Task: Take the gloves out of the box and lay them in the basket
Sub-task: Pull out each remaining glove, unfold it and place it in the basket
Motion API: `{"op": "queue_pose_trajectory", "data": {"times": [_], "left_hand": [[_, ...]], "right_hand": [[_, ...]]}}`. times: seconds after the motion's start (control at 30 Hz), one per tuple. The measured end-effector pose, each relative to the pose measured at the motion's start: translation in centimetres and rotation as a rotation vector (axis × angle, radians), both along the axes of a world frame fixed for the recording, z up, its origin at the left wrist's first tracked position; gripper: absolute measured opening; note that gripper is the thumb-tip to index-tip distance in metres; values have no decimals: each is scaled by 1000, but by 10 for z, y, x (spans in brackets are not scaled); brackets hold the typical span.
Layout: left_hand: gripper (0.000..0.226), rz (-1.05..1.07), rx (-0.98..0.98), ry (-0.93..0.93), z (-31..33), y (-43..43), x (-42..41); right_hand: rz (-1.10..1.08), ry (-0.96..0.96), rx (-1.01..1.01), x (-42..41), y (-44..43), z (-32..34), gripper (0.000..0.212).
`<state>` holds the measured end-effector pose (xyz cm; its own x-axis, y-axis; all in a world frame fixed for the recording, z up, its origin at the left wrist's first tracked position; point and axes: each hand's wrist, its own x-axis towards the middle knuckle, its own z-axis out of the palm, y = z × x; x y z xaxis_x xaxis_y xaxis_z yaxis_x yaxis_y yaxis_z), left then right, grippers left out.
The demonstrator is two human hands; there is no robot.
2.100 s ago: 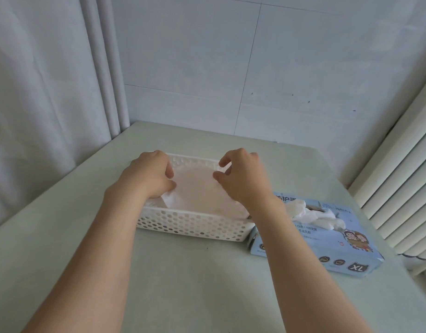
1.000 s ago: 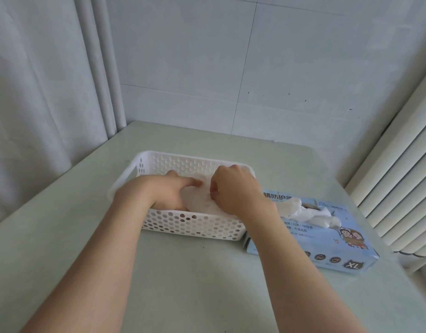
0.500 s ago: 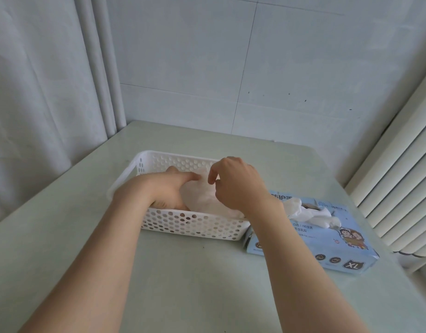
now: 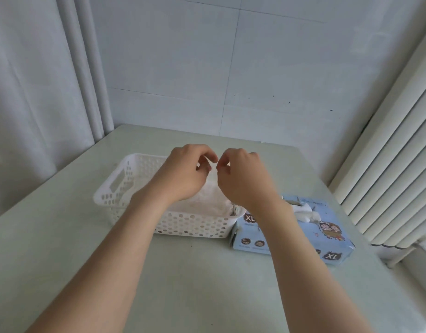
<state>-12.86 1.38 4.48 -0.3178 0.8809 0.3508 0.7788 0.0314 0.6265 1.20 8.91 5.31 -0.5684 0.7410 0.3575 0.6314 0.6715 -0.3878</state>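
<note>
A white perforated basket [image 4: 115, 188] stands on the table, left of centre. Above it, my left hand [image 4: 183, 176] and my right hand [image 4: 243, 181] are close together, fingers curled. Each pinches the top edge of a thin white glove [image 4: 207, 200], which hangs down into the basket. Just right of the basket lies the light blue glove box [image 4: 327, 236] marked XL. More white gloves [image 4: 305, 212] stick out of its top opening. My right forearm crosses the box's left part and hides it.
The pale green table [image 4: 195, 272] runs to a tiled wall at the back. A white curtain [image 4: 27, 92] hangs on the left and a ribbed radiator [image 4: 387, 164] stands on the right, close to the box.
Both hands have risen out of the basket and come together, lifting the glove's edge. Earlier they were low inside the basket, pressing the glove down.
</note>
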Motion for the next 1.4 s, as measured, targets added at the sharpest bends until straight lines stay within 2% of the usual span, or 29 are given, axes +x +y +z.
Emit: {"op": "queue_pose_trajectory", "data": {"times": [0.27,0.47,0.57,0.67,0.8,0.9,0.97,1.07,1.17,1.23,1.33,1.4], "left_hand": [[34,-135,77,59,-5,10,58],[37,-209,-15,112,-13,12,84],[38,-230,-74,144,-18,12,90],[36,-226,-96,152,-21,13,90],[35,-225,-90,112,-22,15,88],[37,-231,-86,11,-17,14,88],[34,-249,-76,-96,-14,14,88],[8,-292,-37,-242,-8,13,90],[19,-281,77,-375,-4,13,90],[20,-215,130,-413,-4,14,86],[14,-163,176,-527,-2,14,80],[20,-118,185,-587,-1,13,77]], "right_hand": [[-220,64,-178,65,15,3,23],[-196,-5,-352,103,24,4,22],[-157,-76,-434,113,25,8,13],[-140,-78,-393,112,26,10,5],[-181,84,-287,103,31,14,19],[-225,249,-255,94,33,18,40],[-206,308,-268,90,32,21,44],[-127,381,-330,89,26,25,49],[14,504,-448,90,19,28,53],[91,561,-510,92,16,30,47],[120,487,-511,94,16,32,27],[114,379,-476,93,17,26,35]]}}
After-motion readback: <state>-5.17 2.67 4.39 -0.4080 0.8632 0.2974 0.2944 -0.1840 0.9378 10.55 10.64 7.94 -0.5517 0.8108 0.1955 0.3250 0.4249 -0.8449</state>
